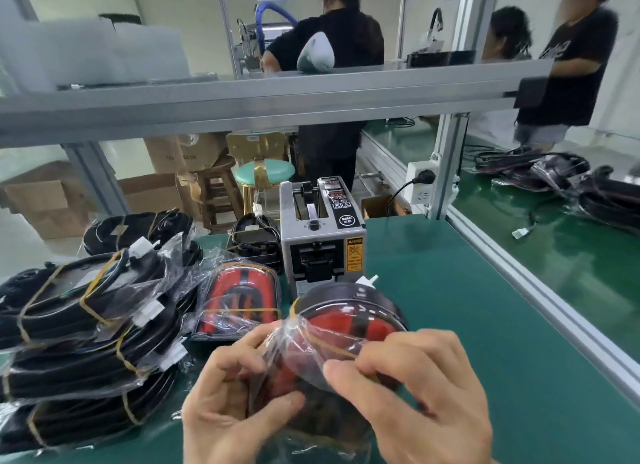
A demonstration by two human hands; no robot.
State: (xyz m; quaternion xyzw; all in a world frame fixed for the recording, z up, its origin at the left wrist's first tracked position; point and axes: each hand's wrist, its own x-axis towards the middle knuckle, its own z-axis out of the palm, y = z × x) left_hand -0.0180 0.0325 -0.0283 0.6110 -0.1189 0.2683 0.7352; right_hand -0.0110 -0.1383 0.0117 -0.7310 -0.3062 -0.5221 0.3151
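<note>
Two pinches on the clear bag (295,339): left grip (235,389) and right grip (417,389), red lamp (341,320) inside.

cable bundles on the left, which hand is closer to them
Left. The left hand sits just right of the cable bundles; the right hand is farther right, past the bagged lamp.

Two bare hands are held close together, low and central in the view. The left hand (235,394) curls its fingers and thumb round the near left side of a clear, crinkled plastic bag (291,337). The right hand (419,394), just beside it, shows its back. Its thumb and forefinger pinch the film, and its other fingers are bent loosely.
</note>
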